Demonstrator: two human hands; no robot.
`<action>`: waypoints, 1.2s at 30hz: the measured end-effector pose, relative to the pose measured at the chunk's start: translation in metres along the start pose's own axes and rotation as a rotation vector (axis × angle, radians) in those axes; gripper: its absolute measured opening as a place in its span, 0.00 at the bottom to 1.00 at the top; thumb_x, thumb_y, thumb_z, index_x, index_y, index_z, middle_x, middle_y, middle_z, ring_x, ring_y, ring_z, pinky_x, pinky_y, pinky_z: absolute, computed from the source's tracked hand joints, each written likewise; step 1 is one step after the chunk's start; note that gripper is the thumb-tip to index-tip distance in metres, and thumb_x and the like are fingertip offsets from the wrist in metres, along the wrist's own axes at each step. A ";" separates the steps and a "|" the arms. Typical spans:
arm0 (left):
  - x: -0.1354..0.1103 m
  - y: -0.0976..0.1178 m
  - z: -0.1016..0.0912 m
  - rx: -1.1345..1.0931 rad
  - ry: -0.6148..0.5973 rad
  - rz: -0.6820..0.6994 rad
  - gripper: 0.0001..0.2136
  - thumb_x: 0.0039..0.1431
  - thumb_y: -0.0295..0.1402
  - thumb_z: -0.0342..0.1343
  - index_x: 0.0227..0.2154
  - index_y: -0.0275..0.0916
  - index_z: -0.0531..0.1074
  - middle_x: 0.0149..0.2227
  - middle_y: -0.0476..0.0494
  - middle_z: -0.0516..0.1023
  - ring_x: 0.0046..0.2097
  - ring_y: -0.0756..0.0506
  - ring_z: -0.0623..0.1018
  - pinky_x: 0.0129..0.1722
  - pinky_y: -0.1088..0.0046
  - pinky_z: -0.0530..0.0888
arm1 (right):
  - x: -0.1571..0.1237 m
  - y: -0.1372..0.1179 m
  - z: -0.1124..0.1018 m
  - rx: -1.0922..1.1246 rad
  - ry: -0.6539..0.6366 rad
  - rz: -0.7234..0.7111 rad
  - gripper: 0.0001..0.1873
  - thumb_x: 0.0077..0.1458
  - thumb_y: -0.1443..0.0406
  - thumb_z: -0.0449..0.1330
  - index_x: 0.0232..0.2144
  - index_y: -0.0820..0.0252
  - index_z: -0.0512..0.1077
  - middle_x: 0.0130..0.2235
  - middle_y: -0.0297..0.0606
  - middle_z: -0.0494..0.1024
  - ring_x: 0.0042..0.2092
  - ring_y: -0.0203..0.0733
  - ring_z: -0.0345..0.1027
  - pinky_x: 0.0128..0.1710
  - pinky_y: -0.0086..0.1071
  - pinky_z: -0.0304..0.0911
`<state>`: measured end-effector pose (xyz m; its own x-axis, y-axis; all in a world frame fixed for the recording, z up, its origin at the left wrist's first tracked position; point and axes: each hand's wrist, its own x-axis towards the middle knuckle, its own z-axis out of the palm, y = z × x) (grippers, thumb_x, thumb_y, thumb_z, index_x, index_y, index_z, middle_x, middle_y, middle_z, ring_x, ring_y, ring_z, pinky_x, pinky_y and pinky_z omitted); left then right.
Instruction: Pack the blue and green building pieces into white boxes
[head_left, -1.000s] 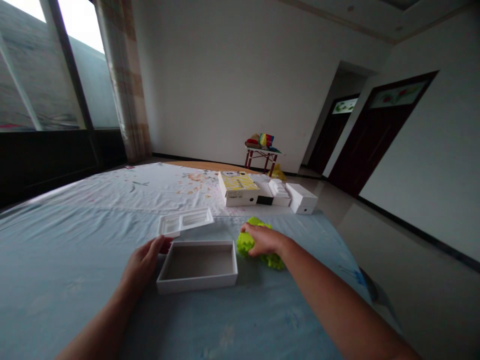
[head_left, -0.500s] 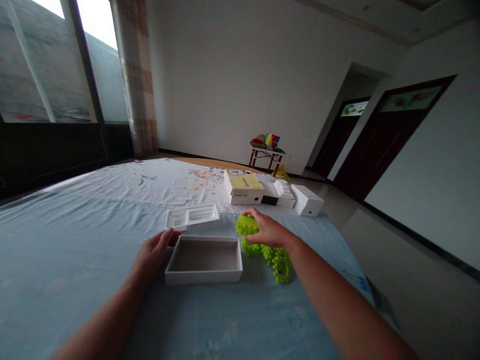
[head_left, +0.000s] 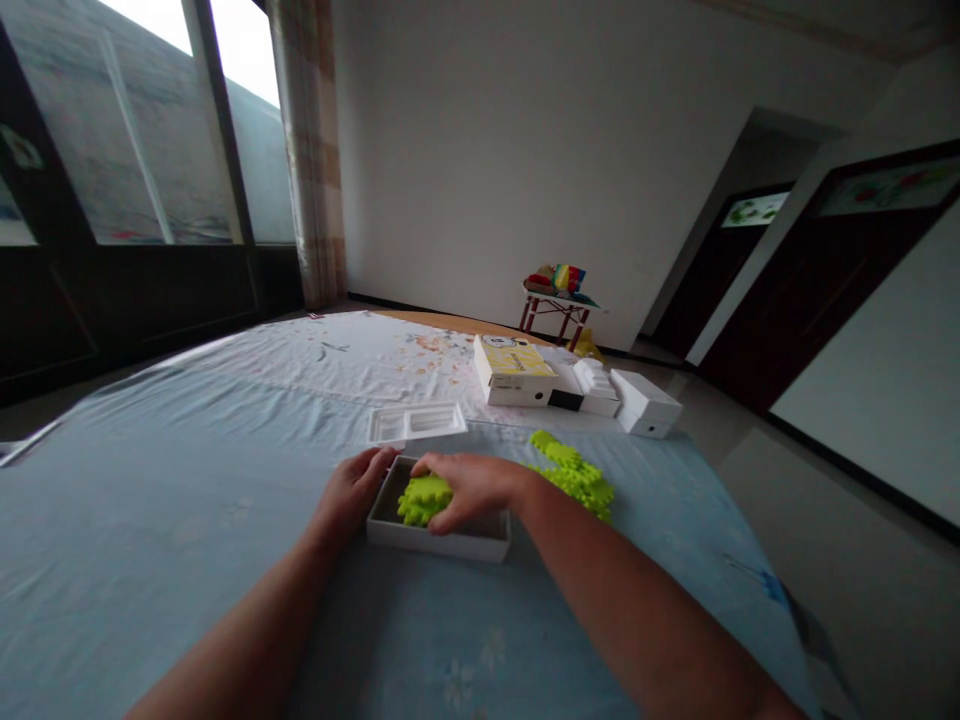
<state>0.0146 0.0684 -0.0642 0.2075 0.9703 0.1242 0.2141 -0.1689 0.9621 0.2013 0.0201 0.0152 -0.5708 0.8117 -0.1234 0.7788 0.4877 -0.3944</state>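
Bright green knobby pieces (head_left: 421, 503), clumped together, are gripped in my right hand (head_left: 469, 487), which reaches into the open white box (head_left: 439, 543). The clump is at the left part of the box, and I cannot tell if it touches the floor of it. At the box's left wall and far left corner is my left hand (head_left: 351, 492), its fingers close together against the rim and its thumb hidden. More green knobby pieces (head_left: 581, 482) lie in a heap on the cloth right of the box, partly behind my right wrist.
Behind the box lies a shallow white plastic tray (head_left: 435, 421) with compartments. Further back stand a yellow and white carton (head_left: 517, 375), a white box with a moulded insert (head_left: 598, 385) and another white box (head_left: 646, 403). A flowered cloth (head_left: 300, 400) covers the table.
My right hand has lifted a clump of green pieces from the heap and carried it left into the white box. My left hand stays by the box's left side. The view has turned slightly left.
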 end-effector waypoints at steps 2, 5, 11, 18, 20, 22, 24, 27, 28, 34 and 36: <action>-0.001 0.002 0.000 0.022 -0.012 0.011 0.26 0.48 0.52 0.48 0.36 0.32 0.73 0.30 0.41 0.78 0.34 0.42 0.75 0.32 0.71 0.71 | 0.002 0.002 -0.002 0.030 -0.008 0.017 0.36 0.38 0.57 0.64 0.51 0.55 0.60 0.43 0.36 0.73 0.40 0.41 0.69 0.35 0.27 0.63; -0.002 0.003 0.001 0.055 -0.043 0.037 0.25 0.48 0.51 0.49 0.36 0.32 0.73 0.32 0.40 0.78 0.35 0.42 0.75 0.33 0.71 0.71 | 0.006 0.002 0.001 0.061 0.008 0.057 0.36 0.39 0.59 0.63 0.52 0.56 0.60 0.43 0.37 0.74 0.40 0.42 0.69 0.34 0.28 0.63; 0.000 -0.003 0.001 0.159 -0.046 0.083 0.20 0.49 0.48 0.49 0.32 0.34 0.74 0.31 0.42 0.77 0.34 0.43 0.75 0.33 0.71 0.70 | 0.015 -0.004 0.016 -0.030 0.066 -0.006 0.37 0.39 0.62 0.63 0.53 0.61 0.59 0.49 0.45 0.70 0.49 0.49 0.65 0.46 0.35 0.61; 0.002 -0.007 0.001 0.224 -0.039 0.103 0.18 0.50 0.46 0.48 0.29 0.35 0.73 0.28 0.43 0.75 0.33 0.44 0.73 0.32 0.72 0.68 | 0.016 0.007 0.016 0.136 0.016 -0.019 0.39 0.39 0.61 0.65 0.54 0.56 0.59 0.50 0.40 0.70 0.49 0.46 0.65 0.49 0.36 0.61; 0.003 -0.008 0.001 0.234 -0.032 0.095 0.18 0.50 0.46 0.47 0.29 0.35 0.73 0.28 0.44 0.75 0.32 0.44 0.73 0.32 0.72 0.68 | 0.014 0.012 0.016 0.273 -0.010 -0.022 0.39 0.39 0.61 0.66 0.54 0.56 0.58 0.49 0.39 0.71 0.49 0.44 0.66 0.48 0.35 0.61; 0.003 -0.009 0.001 0.244 -0.022 0.089 0.18 0.50 0.46 0.47 0.28 0.36 0.73 0.28 0.44 0.76 0.32 0.44 0.74 0.32 0.72 0.68 | 0.011 0.016 0.018 0.418 -0.029 -0.032 0.39 0.40 0.61 0.66 0.54 0.57 0.58 0.49 0.39 0.71 0.49 0.42 0.66 0.48 0.34 0.61; 0.003 -0.009 0.001 0.253 -0.018 0.090 0.18 0.50 0.46 0.46 0.29 0.36 0.73 0.28 0.44 0.76 0.33 0.44 0.74 0.33 0.71 0.68 | 0.006 0.019 0.020 0.526 -0.004 -0.027 0.37 0.41 0.61 0.65 0.53 0.58 0.59 0.49 0.41 0.71 0.50 0.42 0.65 0.48 0.34 0.61; 0.002 -0.008 0.001 0.264 -0.014 0.089 0.18 0.50 0.46 0.46 0.29 0.36 0.73 0.29 0.44 0.76 0.34 0.44 0.73 0.34 0.71 0.68 | -0.004 0.022 0.023 0.564 0.108 0.037 0.31 0.44 0.62 0.64 0.51 0.60 0.62 0.48 0.42 0.71 0.48 0.41 0.67 0.46 0.32 0.62; 0.002 -0.007 0.002 0.266 -0.013 0.085 0.19 0.50 0.46 0.46 0.29 0.36 0.73 0.30 0.44 0.76 0.34 0.44 0.73 0.34 0.70 0.68 | -0.006 0.022 0.023 0.530 0.149 0.066 0.28 0.45 0.62 0.63 0.50 0.60 0.63 0.46 0.42 0.72 0.46 0.40 0.68 0.44 0.31 0.63; 0.001 -0.002 0.001 0.283 -0.006 0.068 0.19 0.48 0.46 0.46 0.30 0.36 0.73 0.31 0.43 0.76 0.35 0.43 0.73 0.36 0.70 0.68 | -0.008 0.007 0.022 0.102 0.138 0.128 0.14 0.48 0.60 0.58 0.38 0.59 0.72 0.33 0.35 0.76 0.33 0.37 0.68 0.29 0.26 0.58; 0.002 -0.002 0.001 0.289 -0.010 0.070 0.19 0.48 0.46 0.46 0.29 0.35 0.73 0.30 0.44 0.76 0.34 0.43 0.73 0.35 0.70 0.68 | -0.003 0.002 0.022 0.047 0.109 0.085 0.12 0.49 0.61 0.57 0.35 0.60 0.73 0.32 0.35 0.76 0.32 0.36 0.67 0.27 0.25 0.55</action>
<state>0.0155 0.0706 -0.0662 0.2399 0.9532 0.1840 0.4613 -0.2787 0.8423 0.1990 0.0113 -0.0053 -0.4694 0.8810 -0.0597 0.8088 0.4018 -0.4294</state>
